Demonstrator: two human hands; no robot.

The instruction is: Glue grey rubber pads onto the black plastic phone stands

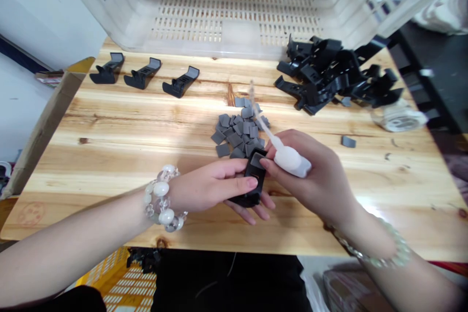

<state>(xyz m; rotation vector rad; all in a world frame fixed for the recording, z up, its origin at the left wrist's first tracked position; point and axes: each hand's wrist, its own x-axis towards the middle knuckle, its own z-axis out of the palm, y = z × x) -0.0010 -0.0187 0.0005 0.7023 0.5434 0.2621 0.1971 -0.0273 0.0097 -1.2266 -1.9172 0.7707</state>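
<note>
My left hand (215,185) grips a black plastic part (251,190) near the table's front edge, thumb on top and fingers underneath. A grey pad (257,160) lies at the part's upper end. My right hand (310,170) is wrapped round a small white bottle (291,161) with a thin clear nozzle that points up and away. The right thumb and fingertips also touch the upper end of the black part. Just beyond the part is a loose pile of grey pads (237,131).
Three black parts (142,74) stand in a row at the back left. A heap of black parts (329,70) lies at the back right, near a white roll (402,117) and a single grey pad (348,142). A white crate (241,48) spans the back.
</note>
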